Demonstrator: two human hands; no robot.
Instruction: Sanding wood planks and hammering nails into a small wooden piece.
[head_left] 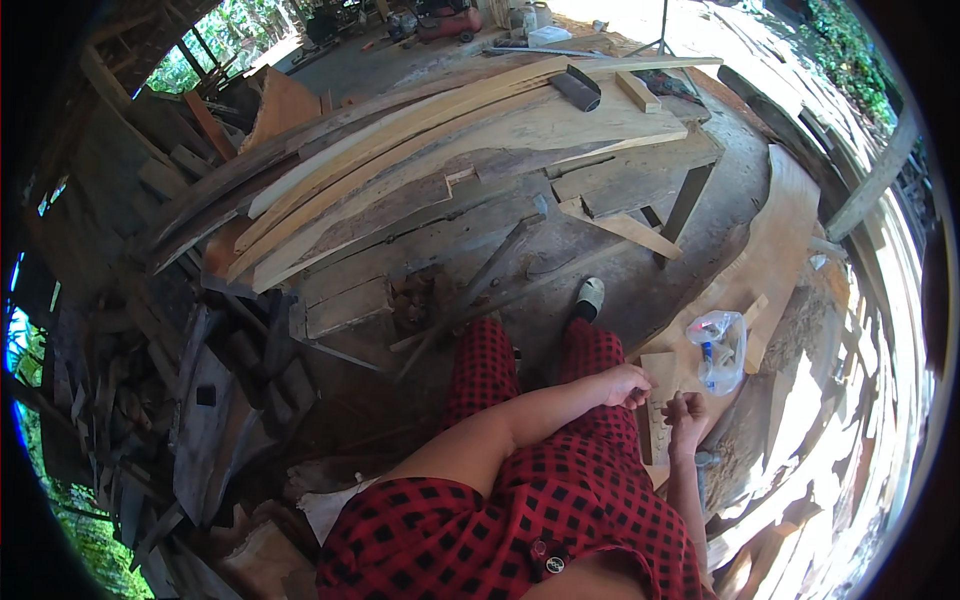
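My left hand reaches across my body to the right, its fingers closed in a pinch. Close beside it, slightly nearer to me, my right hand is raised with its fingers curled together. Whatever either pinch holds is too small to make out. A pale wooden piece with a row of small marks or notches along it lies under and between the hands. Just beyond them, a clear plastic bag with blue and reddish items inside rests on a broad wooden slab.
Long planks lie across a rough workbench ahead, with a dark curved piece on top. Scrap wood is heaped at left. Sunlit boards line the right side. A red machine stands far back.
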